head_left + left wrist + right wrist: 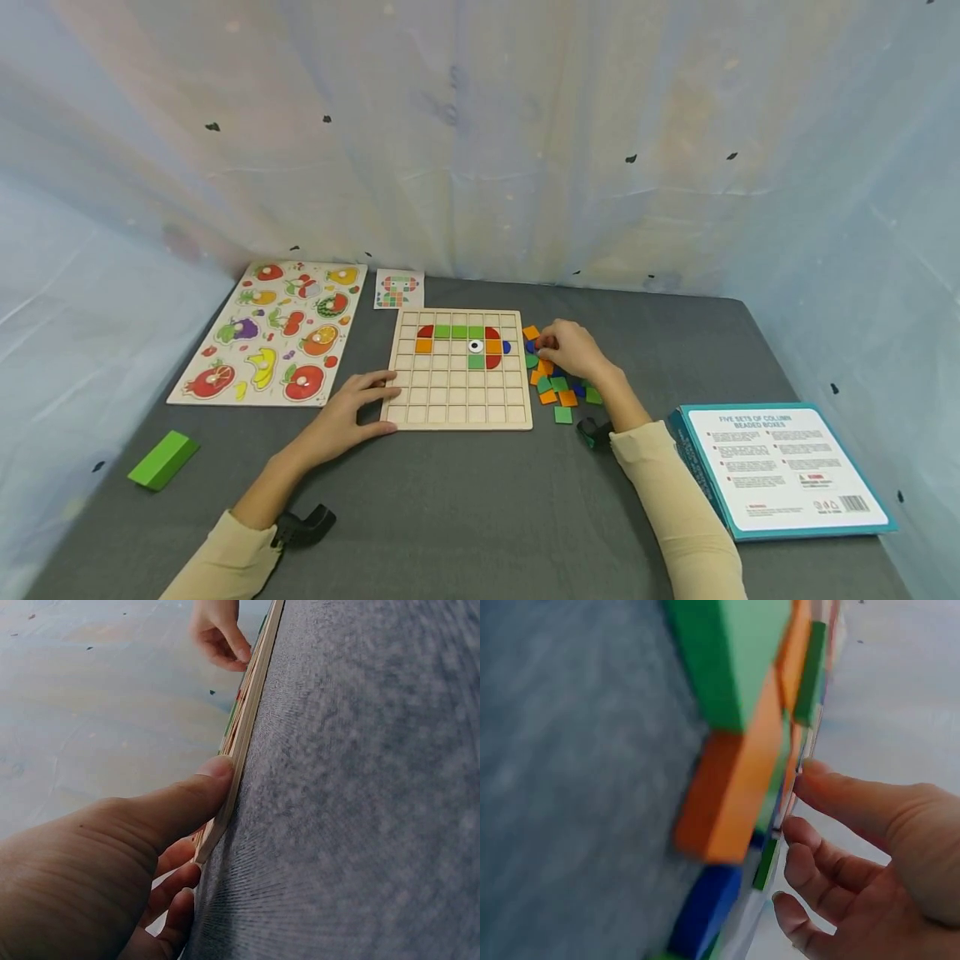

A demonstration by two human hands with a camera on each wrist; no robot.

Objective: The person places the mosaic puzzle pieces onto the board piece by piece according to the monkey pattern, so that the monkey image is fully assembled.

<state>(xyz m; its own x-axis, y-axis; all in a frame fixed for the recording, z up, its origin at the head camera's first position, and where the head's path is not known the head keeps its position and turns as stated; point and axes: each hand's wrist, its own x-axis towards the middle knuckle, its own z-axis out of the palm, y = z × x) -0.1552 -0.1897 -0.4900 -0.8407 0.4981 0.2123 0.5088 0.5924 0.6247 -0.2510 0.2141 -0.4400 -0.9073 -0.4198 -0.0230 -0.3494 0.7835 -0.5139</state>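
Note:
A wooden grid board (452, 408) lies flat, with green, orange, red and blue pieces and a round eye piece (476, 346) in its upper cells. My left hand (354, 415) rests at the board's left side; in the left wrist view its thumb (202, 787) touches the edge near the corner, other fingers around that corner. Just right of the board, my right hand (573, 348) pinches a small red piece at its fingertips, mostly hidden by them. Below that hand are loose pieces, among them an orange one (567, 398) and a green one (563, 415).
Back left lies a fruit puzzle board (279, 354), with a small pattern card (399, 289) beside it. A green block (163, 460) sits at the left. On the right is a teal-edged box (787, 471). Draped sheeting (480, 167) hangs behind the table.

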